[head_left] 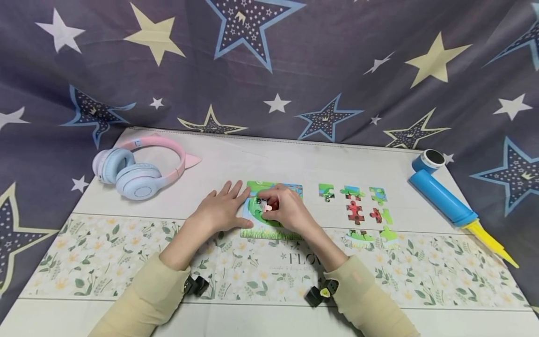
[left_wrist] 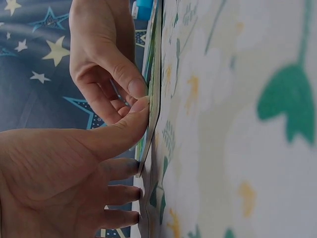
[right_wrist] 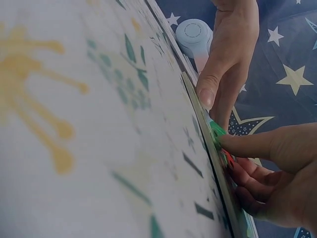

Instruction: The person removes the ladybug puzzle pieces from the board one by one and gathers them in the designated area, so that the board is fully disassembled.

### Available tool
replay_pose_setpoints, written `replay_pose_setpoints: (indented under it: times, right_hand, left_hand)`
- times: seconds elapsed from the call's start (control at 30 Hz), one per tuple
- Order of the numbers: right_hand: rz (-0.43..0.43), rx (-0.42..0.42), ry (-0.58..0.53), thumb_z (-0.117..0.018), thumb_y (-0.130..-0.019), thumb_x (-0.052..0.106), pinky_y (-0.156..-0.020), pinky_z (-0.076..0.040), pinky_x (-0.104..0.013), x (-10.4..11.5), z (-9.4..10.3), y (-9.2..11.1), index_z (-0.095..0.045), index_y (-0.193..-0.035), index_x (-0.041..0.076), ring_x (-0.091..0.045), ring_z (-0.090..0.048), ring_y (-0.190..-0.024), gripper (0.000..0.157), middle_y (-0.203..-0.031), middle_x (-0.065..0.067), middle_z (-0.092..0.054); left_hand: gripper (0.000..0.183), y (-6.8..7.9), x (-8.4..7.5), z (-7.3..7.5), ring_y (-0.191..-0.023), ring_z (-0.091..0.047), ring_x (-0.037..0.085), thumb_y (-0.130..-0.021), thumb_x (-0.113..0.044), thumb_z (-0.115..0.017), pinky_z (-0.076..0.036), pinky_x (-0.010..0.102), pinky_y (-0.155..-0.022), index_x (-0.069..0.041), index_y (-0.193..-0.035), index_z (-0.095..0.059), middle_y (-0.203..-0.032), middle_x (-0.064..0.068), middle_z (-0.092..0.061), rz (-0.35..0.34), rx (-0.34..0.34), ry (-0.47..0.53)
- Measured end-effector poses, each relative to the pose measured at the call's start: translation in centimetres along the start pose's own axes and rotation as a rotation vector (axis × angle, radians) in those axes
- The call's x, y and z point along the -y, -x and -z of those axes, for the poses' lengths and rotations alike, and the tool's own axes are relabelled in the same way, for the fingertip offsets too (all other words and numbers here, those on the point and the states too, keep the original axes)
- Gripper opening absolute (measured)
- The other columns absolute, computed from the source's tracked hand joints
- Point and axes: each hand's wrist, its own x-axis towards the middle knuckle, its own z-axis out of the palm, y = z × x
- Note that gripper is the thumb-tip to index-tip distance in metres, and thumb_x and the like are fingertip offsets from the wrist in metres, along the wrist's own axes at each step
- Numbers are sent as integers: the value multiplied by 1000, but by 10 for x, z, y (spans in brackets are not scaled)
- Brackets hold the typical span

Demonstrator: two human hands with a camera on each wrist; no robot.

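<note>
A jigsaw puzzle board [head_left: 269,234], green and blue with a picture partly fitted in, lies flat in the middle of the table. My left hand [head_left: 222,209] rests at its left edge with fingers spread, the thumb [left_wrist: 121,129] touching the board's side. Over the middle of the board, my right hand [head_left: 290,211] curls thumb and fingers together and pinches a red and green puzzle piece [right_wrist: 228,157] close against the board. The fingers hide much of that piece. Several loose pieces, among them a red one [head_left: 355,212] and a green one [head_left: 388,234], lie right of the board.
Pink and blue headphones [head_left: 143,180] lie at the back left. On the right are a blue tube with a yellow nozzle [head_left: 446,199] and a blue cylinder with a dark top [head_left: 428,161]. A star-printed curtain [head_left: 337,61] hangs behind the table.
</note>
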Motion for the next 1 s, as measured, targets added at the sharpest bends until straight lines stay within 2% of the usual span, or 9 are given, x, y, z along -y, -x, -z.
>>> replay_pose_setpoints:
  times: [0.33, 0.83, 1.0]
  right_hand:
    - [37, 21, -20, -85, -84, 7, -81, -61, -30, 0, 2, 1, -75, -126, 12, -15, -73, -90, 44, -118, -9, -71]
    - [24, 9, -117, -84, -85, 7, -82, -63, -31, -7, 5, -2, -73, -128, 5, -21, -77, -92, 44, -109, -11, -79]
    - [22, -10, -117, -84, -86, 9, -84, -63, -34, -12, 12, -1, -73, -128, 7, -22, -75, -98, 44, -115, -10, -78]
  left_hand:
    - [94, -1, 3, -1, -161, -12, 43, -95, -58, -65, -23, 66, -126, -12, -165, -22, -173, 19, -13, -10, -6, -1]
    - [94, -1, 2, 0, -160, -12, 43, -95, -57, -65, -22, 65, -127, -12, -166, -21, -173, 19, -12, -16, -2, -2]
    - [94, 0, 1, 1, -161, -11, 43, -96, -57, -64, -22, 65, -127, -12, -166, -21, -173, 19, -11, -17, 1, 3]
